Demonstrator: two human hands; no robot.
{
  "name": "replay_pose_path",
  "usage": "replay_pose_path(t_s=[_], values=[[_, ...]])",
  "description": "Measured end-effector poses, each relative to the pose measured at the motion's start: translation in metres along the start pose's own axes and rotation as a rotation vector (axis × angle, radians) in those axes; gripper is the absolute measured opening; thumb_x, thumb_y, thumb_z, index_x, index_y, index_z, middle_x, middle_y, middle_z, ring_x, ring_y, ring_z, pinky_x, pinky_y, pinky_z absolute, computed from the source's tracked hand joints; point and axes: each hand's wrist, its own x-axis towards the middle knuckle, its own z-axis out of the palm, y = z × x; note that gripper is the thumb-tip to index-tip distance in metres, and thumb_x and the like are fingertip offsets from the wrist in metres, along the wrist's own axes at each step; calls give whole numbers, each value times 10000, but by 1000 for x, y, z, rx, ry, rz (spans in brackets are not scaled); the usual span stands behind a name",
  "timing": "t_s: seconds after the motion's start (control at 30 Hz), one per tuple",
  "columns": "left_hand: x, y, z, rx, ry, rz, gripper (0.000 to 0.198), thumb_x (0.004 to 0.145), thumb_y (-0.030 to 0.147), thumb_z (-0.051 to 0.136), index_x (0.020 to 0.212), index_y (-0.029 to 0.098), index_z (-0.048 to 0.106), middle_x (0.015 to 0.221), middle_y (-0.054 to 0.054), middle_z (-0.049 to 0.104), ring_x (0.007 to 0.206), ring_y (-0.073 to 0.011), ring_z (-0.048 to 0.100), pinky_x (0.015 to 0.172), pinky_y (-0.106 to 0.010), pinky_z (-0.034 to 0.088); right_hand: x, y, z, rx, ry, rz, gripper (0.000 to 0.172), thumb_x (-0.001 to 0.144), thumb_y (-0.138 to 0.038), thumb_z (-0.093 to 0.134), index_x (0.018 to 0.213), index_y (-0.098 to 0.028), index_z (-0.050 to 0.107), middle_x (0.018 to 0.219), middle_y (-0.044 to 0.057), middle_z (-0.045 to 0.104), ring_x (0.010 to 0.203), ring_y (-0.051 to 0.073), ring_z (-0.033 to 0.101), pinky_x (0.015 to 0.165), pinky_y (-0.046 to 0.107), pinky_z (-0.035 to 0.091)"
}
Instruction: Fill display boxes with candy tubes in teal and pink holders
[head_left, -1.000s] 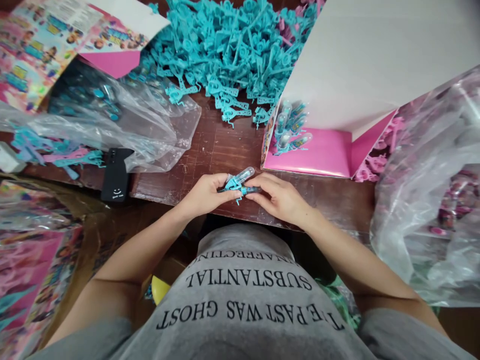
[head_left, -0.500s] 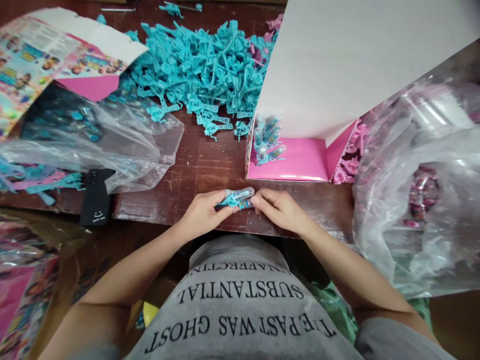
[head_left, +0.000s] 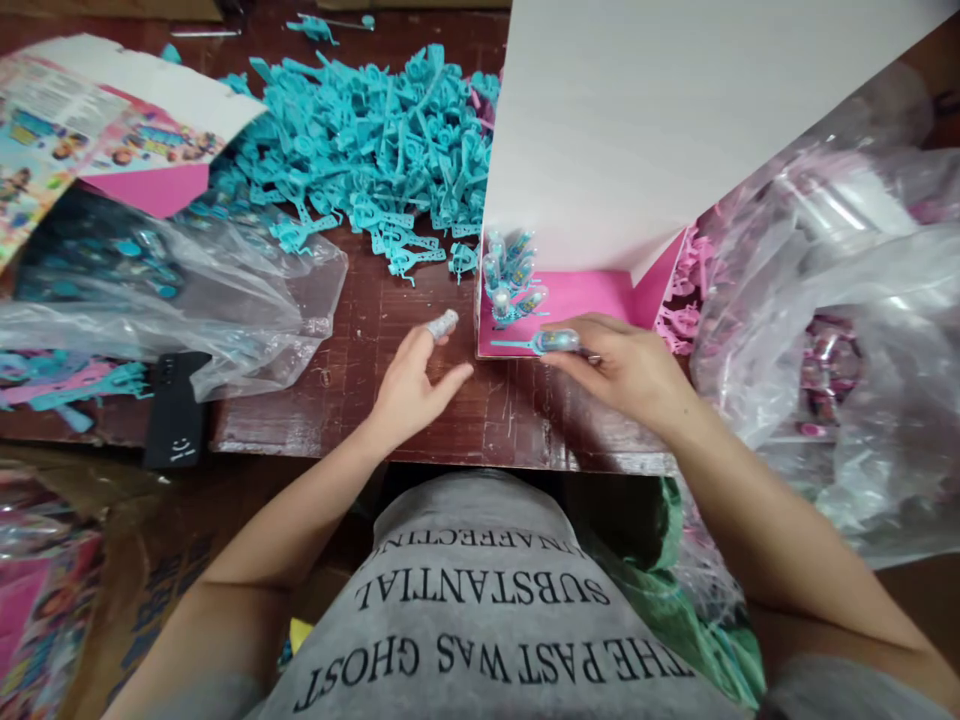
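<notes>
Clear-capsuled turquoise plastic toy | we gripped it in our right hand, over the pink-floored white cardboard box, contact unclear | left hand held nothing | similar capsule toys clustered inside; heaped turquoise plastic pieces seemingly outstanding

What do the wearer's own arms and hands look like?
Short grey sleeves, forearms bare below them. The left hand has a pale, whitish-grey wrap around one finger; the right hand shows no glove or wrap. No watch, bracelet or cables visible.
</notes>
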Motion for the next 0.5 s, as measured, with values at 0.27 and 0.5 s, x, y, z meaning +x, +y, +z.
replay_pose_path(t_s=[0.27,0.5], values=[[146,-59,-26,478,125,15,272,1025,284,546,1245,187,673,1284,-160,702,1305,-338,588,1193,-499,424,23,-4,0,-451,-287,-30,406,1116,-497,443,1178,-222,735,1063,88,795,833,234,722,560,312,338],[216,-77,-5,689,93,-261,351,957,87,424,1132,123,725,1093,-233,764,1350,-414,561,1136,-600,414,34,-35,7,-617,-176,89,376,1113,-423,477,1322,-182,675,1282,127,744,871,229,725,531,309,278]])
